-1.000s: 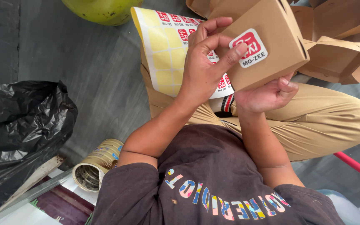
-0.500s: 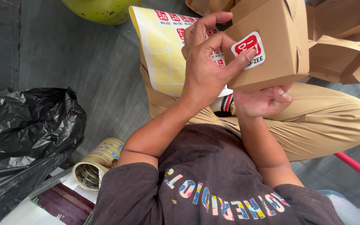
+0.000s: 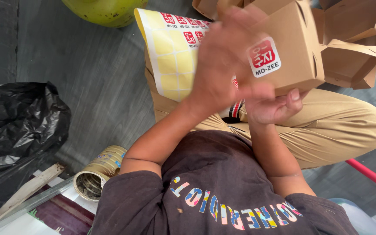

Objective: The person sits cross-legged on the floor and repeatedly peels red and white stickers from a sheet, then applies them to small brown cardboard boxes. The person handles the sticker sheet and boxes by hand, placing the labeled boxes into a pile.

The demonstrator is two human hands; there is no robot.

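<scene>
Two hands are seen at a brown cardboard box (image 3: pixel 290 52) held over the lap. The box is supported from below by the right hand (image 3: pixel 275 106), fingers curled against its underside. The left hand (image 3: pixel 223 65) is blurred against the box front beside a red-and-white sticker (image 3: pixel 263 57); its finger state cannot be told. A yellow sticker sheet (image 3: pixel 172 52) lies just behind.

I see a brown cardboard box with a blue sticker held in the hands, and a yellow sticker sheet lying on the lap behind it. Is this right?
Not quite: the sticker on the brown cardboard box is red and white, not blue. The head view shows it. The rest holds: the yellow sticker sheet lies on the lap behind the box.
</scene>
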